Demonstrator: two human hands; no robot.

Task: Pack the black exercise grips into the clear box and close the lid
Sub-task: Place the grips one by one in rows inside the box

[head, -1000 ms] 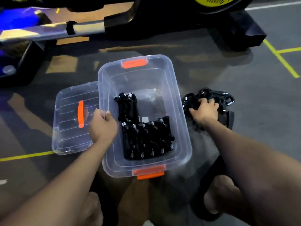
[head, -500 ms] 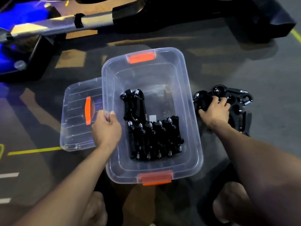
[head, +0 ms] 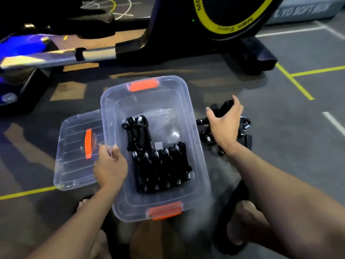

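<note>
Head view: left hand (head: 110, 168) grips clear box (head: 202, 165), right hand (head: 225, 126) clutches black grip (head: 225, 107).

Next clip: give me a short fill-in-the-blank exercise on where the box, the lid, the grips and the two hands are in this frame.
1. The left hand holds the clear box by its ____ rim.
2. The lid lies on the floor to the ____ of the box.
3. The right hand lifts a black grip from the pile lying ____ the box.
4. The clips at both ends of the box are ____ in colour.

Missing words: left; left; outside; orange
</note>
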